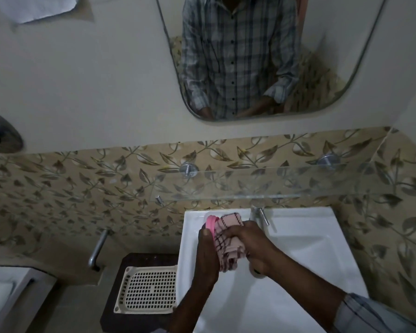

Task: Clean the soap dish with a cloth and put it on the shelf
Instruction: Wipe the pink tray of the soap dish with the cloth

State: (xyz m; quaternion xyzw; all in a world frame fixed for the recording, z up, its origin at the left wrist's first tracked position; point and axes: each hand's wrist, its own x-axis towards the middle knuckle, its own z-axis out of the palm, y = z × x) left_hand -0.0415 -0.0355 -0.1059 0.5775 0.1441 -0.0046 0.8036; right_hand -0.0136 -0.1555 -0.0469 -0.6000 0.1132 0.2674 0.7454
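Over the white sink (298, 272) my left hand (205, 255) holds a pink soap dish (211, 224) on edge; only its rim shows. My right hand (252, 246) grips a pink checked cloth (228, 243) and presses it against the dish's inner side. The cloth hangs down between both hands and hides most of the dish. A clear glass shelf (262, 186) is fixed to the tiled wall just above the sink, held by two round metal mounts.
A chrome tap (258, 216) stands at the sink's back edge, close to my right hand. A cream perforated tray (147, 289) lies on a dark stand left of the sink. A mirror (262, 56) hangs above the shelf. A metal pipe (97, 248) juts from the left wall.
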